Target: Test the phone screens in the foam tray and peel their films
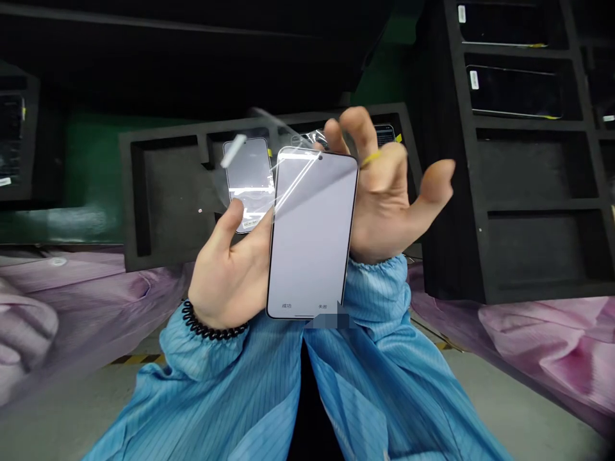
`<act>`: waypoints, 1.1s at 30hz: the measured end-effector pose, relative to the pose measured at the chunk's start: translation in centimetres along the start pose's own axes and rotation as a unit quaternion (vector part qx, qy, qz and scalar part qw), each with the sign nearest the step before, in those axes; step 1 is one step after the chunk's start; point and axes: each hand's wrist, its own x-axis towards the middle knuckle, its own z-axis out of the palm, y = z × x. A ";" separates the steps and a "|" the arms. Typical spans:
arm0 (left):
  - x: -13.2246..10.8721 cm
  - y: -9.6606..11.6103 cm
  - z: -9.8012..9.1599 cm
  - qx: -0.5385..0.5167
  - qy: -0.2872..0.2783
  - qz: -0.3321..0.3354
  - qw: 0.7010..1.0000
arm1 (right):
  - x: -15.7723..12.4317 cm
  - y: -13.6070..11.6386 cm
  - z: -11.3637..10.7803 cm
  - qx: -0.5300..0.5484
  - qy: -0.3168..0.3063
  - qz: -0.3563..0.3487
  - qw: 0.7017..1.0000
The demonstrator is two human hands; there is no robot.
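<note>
A smartphone (312, 237) with a lit, pale screen and two short labels at its bottom is held up between my hands. My left hand (230, 275) supports it from the left, palm up, with its fingers hidden behind the phone and its thumb raised clear. My right hand (384, 198) is at the phone's right edge, fingers bent and apart, thumb stretched outward. A narrow yellow band or tab (371, 159) lies by its fingers. A clear film (278, 121) with a white tab (234, 151) stands over the phone's upper left, partly across the screen.
Behind my hands lies a dark foam tray (163, 256) holding another lit phone (250, 173). On the right, a black compartmented tray (528, 205) holds dark-screened phones (514, 89). Another black tray (45, 141) stands at the left. Pink-purple cloth (548, 333) hangs on both sides.
</note>
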 end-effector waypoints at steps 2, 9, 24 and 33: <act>0.4 0.1 -0.3 0.000 -0.002 -0.010 1.000 | 0.1 0.4 -0.6 0.084 0.051 -0.012 0.995; -1.3 3.5 -3.9 0.065 0.195 0.123 0.971 | -1.8 3.0 -5.7 -0.008 0.190 -0.006 0.982; -0.9 4.9 -12.4 0.461 0.413 0.405 0.673 | -4.6 0.1 -0.1 -0.147 -0.100 -0.059 0.982; -5.7 -0.8 -18.2 0.664 0.346 0.388 0.537 | -3.6 1.4 4.3 -0.287 -0.218 -0.178 0.915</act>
